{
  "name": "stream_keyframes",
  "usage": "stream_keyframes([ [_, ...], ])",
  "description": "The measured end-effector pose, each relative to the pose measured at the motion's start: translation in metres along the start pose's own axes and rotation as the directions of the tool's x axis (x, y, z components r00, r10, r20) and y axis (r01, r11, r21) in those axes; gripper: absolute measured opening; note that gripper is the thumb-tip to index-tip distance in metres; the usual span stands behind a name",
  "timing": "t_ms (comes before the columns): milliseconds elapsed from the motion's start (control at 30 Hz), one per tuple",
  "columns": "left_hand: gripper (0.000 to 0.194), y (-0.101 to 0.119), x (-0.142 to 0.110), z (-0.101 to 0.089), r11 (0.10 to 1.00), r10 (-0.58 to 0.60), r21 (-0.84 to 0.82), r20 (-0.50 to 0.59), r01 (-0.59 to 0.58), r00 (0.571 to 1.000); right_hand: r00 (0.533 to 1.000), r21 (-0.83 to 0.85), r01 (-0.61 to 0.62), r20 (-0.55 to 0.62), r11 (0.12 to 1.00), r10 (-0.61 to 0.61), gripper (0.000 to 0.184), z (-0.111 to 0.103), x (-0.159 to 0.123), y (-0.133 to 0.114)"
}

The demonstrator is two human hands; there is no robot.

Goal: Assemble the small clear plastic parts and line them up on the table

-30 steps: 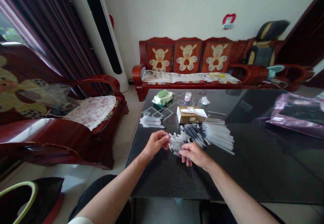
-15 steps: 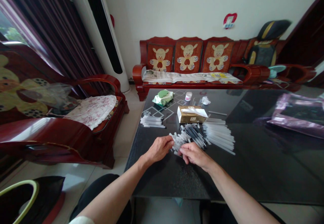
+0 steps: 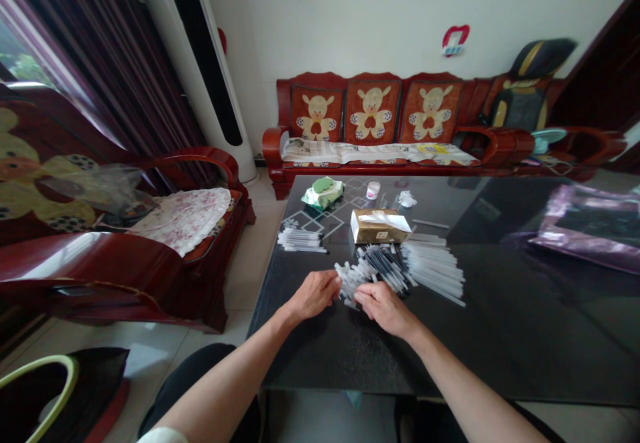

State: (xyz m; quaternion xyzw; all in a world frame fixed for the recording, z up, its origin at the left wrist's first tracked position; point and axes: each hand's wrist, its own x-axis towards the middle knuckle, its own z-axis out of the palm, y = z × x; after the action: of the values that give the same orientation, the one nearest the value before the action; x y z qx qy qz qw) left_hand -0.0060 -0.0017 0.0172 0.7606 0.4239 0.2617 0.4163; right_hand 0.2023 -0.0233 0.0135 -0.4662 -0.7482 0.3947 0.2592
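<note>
White short pieces [image 3: 350,275] lie heaped near the centre of the frame on the table [image 3: 500,336], between your left hand [image 3: 314,294] and right hand [image 3: 386,307], fingers curled inward, though I cannot tell whether either grip pinches one.

Indoor light, dim to moderate; daylight enters from window [image 3: 23,56] at far left. Glossy black table [image 3: 525,336] throws soft reflections; pale glare on floor tile [image 3: 145,356]. Shadows soft. Wide-angle distortion, edges stretched and soft. Fine detail at the hands [image 3: 345,293] smeared, individual sticks hard to resolve.
</note>
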Motion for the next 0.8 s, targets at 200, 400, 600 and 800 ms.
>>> stream_keyframes([
  [200, 0.032, 0.008, -0.002, -0.005, 0.995, 0.098, 0.007, 0.003, -0.098, 0.995, 0.951, 0.439, -0.298, 0.217, 0.848, 0.221, 0.035, 0.001, -0.001, 0.005],
  [400, 0.038, 0.011, -0.002, -0.007, 0.981, 0.164, 0.106, -0.036, -0.16, 0.986, 0.979, 0.4, -0.191, 0.149, 0.897, 0.142, 0.035, 0.0, -0.001, -0.003],
  [600, 0.052, 0.003, 0.002, -0.001, 0.996, -0.018, 0.084, -0.018, 0.019, 1.0, 0.996, -0.151, 0.065, -0.045, 0.986, -0.072, 0.04, 0.0, -0.001, -0.009],
  [800, 0.056, -0.007, 0.005, -0.001, 0.974, -0.203, -0.088, 0.081, 0.21, 0.976, 0.977, -0.429, 0.136, -0.092, 0.893, -0.194, 0.027, 0.008, -0.004, -0.005],
])
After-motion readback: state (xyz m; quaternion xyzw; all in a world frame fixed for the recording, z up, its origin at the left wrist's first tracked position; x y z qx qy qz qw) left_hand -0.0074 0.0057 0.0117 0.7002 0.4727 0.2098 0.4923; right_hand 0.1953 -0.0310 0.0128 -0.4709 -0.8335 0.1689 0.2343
